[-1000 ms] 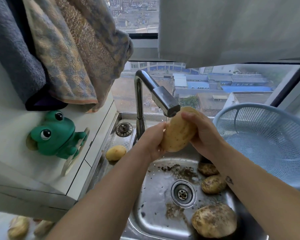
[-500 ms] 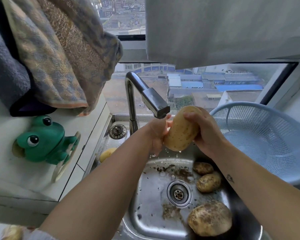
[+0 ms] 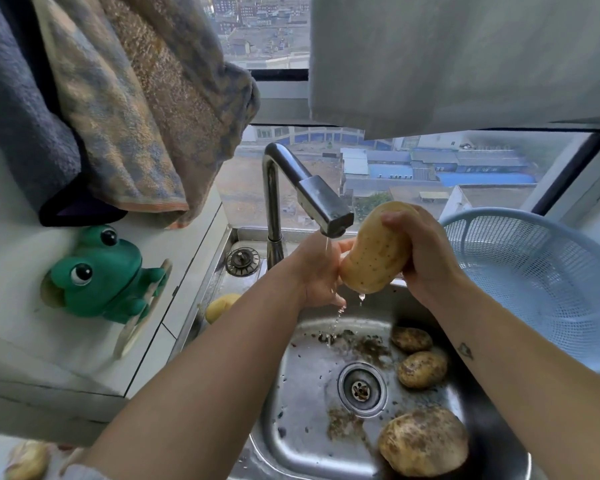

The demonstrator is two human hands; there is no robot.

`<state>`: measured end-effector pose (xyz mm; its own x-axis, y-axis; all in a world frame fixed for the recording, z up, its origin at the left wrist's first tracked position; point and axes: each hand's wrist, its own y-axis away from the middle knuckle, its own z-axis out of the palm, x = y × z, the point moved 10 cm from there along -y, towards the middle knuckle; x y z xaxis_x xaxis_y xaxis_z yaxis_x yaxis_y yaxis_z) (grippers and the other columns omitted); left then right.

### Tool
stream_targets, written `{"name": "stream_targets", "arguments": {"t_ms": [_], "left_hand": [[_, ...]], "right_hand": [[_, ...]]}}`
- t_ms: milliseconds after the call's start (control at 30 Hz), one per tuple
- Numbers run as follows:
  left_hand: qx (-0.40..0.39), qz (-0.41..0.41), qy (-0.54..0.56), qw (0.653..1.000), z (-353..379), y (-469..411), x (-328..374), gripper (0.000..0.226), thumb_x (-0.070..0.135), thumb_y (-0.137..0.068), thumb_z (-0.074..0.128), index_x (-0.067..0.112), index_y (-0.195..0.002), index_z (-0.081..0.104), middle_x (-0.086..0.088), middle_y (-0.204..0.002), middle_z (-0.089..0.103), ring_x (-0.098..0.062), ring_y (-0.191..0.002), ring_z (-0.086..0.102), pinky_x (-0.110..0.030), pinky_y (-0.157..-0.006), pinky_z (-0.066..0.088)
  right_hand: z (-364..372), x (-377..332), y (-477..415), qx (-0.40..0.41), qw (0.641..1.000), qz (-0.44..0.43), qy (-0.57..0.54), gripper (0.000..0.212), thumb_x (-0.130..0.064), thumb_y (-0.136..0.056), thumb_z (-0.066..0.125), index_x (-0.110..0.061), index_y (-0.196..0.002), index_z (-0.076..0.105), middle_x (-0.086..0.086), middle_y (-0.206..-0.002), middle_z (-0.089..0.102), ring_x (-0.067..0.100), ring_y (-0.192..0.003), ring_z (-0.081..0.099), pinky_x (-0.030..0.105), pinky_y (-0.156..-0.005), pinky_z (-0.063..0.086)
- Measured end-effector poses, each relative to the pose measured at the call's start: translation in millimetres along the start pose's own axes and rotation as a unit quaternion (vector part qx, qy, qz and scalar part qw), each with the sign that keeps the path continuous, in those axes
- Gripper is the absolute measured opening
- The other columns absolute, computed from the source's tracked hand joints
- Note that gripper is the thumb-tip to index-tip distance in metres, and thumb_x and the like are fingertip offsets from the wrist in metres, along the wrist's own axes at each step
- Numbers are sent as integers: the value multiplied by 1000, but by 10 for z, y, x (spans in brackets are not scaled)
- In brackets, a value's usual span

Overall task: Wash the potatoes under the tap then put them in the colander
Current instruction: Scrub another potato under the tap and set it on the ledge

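So, the washed potato (image 3: 374,252) was gripped by the right hand (image 3: 421,258), with fingers wrapped over its top and right side. It was held tilted just beside the tap (image 3: 323,209) spout, above the sink (image 3: 305,403). The left hand (image 3: 317,271) was pressed against the potato's lower left side, right under the thin stream of water (image 3: 328,249). How far its fingers were curled couldn't really be made out from behind.

Three muddy potatoes (image 3: 423,441) could be seen in the sink's right half, near the drain (image 3: 361,389), with dirt scattered across the steel. One cleaner, yellowish potato (image 3: 220,306) was parked on the ledge (image 3: 238,284) left of the basin. The light blue colander (image 3: 534,271) was set at the right, just beside the right wrist. A small dark mark (image 3: 465,350) was seen on the right forearm, too tiny to be read.
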<state>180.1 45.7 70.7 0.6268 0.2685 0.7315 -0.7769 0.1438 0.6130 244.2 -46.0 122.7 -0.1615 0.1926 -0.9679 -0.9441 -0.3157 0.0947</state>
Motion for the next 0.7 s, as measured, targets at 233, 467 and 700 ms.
{"name": "stream_targets", "arguments": {"t_ms": [233, 467, 700], "left_hand": [[-15, -39, 53, 998, -107, 189, -302, 63, 50, -101, 18, 7, -137, 46, -22, -127, 53, -43, -124, 46, -62, -101, 37], [14, -73, 85, 994, -256, 277, -553, 59, 49, -99, 24, 14, -140, 47, -19, -140, 46, -47, -135, 34, -74, -103, 24], [27, 16, 210, 977, -222, 313, -410, 45, 43, -100, 41, 5, -119, 56, -21, -113, 60, -33, -95, 64, -48, -79, 56]], "right_hand": [[92, 239, 38, -35, 999, 30, -12, 71, -36, -45, 74, -14, -111, 58, 5, -99, 60, 20, -90, 60, 37, -73, 55], [432, 360, 16, -113, 993, 33, -20, 96, -42, -43, 84, -1, -122, 49, 19, -107, 55, 28, -91, 57, 38, -72, 52], [454, 382, 68, -110, 991, 44, -63, 103, -41, -46, 90, 0, -128, 42, 21, -112, 52, 30, -95, 58, 39, -73, 53]]}}
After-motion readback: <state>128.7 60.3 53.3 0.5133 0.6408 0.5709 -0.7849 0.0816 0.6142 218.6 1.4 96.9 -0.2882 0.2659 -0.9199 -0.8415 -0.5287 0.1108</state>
